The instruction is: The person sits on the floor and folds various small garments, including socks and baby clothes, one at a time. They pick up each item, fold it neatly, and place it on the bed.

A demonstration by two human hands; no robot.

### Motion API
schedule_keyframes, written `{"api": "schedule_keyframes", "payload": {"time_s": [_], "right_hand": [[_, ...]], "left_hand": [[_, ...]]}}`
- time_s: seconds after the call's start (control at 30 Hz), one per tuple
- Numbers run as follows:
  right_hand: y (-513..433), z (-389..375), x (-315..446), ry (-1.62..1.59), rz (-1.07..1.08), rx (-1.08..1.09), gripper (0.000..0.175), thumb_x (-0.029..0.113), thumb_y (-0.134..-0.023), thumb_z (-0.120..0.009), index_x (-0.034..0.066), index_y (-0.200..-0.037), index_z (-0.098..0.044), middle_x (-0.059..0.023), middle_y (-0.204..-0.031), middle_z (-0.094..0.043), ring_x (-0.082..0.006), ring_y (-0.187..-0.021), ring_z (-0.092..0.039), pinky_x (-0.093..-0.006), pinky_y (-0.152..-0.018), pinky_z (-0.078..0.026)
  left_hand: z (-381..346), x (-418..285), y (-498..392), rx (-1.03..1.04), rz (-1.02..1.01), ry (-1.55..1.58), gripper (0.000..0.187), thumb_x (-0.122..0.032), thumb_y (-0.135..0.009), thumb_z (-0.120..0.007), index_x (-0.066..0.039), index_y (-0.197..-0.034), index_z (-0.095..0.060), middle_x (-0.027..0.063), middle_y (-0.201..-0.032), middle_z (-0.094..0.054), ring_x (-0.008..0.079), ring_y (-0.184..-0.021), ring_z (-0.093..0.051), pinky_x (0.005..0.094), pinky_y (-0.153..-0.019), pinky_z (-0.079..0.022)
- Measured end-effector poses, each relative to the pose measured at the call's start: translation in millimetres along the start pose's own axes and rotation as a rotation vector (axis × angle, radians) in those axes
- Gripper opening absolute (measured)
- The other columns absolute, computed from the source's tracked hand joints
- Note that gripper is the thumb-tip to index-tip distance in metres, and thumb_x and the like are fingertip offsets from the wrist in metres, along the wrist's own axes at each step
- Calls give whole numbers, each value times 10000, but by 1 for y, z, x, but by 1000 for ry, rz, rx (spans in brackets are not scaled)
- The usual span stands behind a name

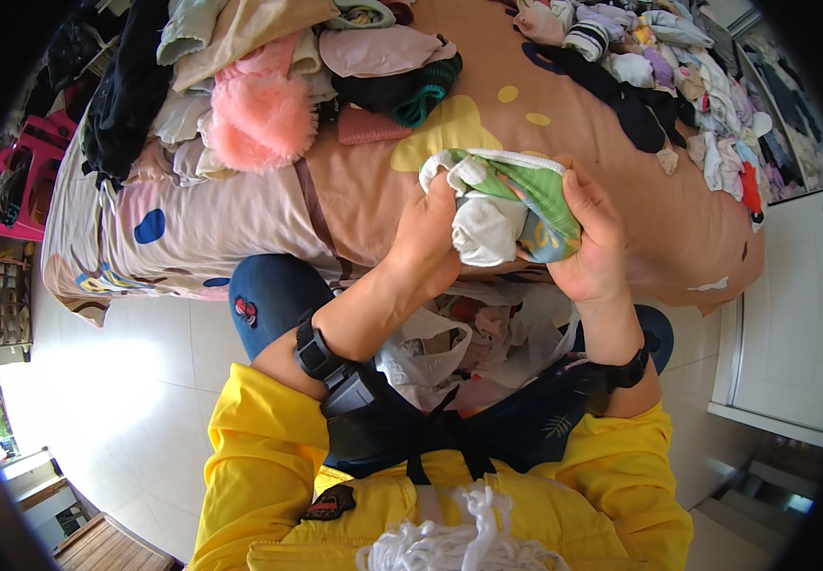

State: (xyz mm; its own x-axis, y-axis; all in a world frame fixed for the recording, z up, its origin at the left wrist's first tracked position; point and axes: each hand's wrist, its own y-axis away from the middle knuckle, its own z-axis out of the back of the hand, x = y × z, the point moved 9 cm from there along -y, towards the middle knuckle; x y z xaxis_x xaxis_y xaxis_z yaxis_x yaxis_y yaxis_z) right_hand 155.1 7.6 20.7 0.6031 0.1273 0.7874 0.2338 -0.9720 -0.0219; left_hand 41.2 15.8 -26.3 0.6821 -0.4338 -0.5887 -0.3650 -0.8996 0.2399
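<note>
Both hands hold up a small green printed garment [540,189] with white edging, just above the bed's front edge. A bunched white part [488,227] hangs at its left; whether it is the lining or a separate cloth I cannot tell. My left hand [429,225] grips the white edge, thumb on top. At the garment's right side, my right hand [590,225] pinches it between thumb and fingers. Below my hands, an opened white plastic bag [440,350] with crumpled pink and red fabric inside sits between my knees.
A bed with a patterned sheet [376,193] spans the front. Piled clothes and a fluffy pink item [262,118] lie back left. Several socks and small garments [650,68] spread back right. A pink plastic stool [30,178] stands left, a white cabinet door [786,314] right.
</note>
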Motion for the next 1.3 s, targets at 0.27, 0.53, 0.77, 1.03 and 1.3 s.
{"api": "schedule_keyframes", "payload": {"time_s": [0.27, 0.53, 0.77, 1.03, 1.3], "right_hand": [[-3, 30, -10, 11, -80, -240, 244, 238, -998, -510, 32, -1103, -587, -86, -1030, -662, -176, -927, -652, -313, -818, -523], [2, 28, 51, 259, 132, -190, 232, 170, -955, -578, 61, -1159, -554, 11, -826, -614, -84, -765, -629, -217, -671, -498], [16, -37, 35, 953, 278, 254, 489, 263, -844, -753, 21, -1213, -541, -60, -976, -651, -101, -876, -627, -223, -762, -501], [20, 23, 68, 522, 360, -192, 140, 106, -904, -637, 22, -1016, -627, -34, -909, -672, -80, -798, -619, -217, -700, -490], [39, 129, 147, 301, 674, -606, 287, 219, -948, -619, 15, -1149, -598, -89, -1028, -672, -198, -920, -661, -352, -780, -557]], "left_hand": [[-20, 28, 3, 179, 346, 187, 455, -428, -1001, -431, -24, -1160, -571, 128, -1058, -681, 247, -927, -677, 376, -833, -558], [-20, 20, 7, 229, 331, -3, 345, -247, -924, -483, -10, -1155, -580, 84, -1033, -661, 179, -894, -648, 284, -807, -513], [-41, 5, 13, 416, -16, -379, 380, -267, -981, -520, 0, -1251, -533, 58, -1079, -626, 112, -955, -600, 267, -833, -489], [-56, 11, 20, 665, -191, -646, 741, -335, -837, -762, -3, -1390, -398, 115, -1279, -536, 189, -1138, -534, 338, -1007, -407], [-34, 26, 10, 567, 168, -649, 530, -185, -933, -651, 15, -1347, -385, 60, -879, -599, 92, -647, -585, 267, -654, -554]]}}
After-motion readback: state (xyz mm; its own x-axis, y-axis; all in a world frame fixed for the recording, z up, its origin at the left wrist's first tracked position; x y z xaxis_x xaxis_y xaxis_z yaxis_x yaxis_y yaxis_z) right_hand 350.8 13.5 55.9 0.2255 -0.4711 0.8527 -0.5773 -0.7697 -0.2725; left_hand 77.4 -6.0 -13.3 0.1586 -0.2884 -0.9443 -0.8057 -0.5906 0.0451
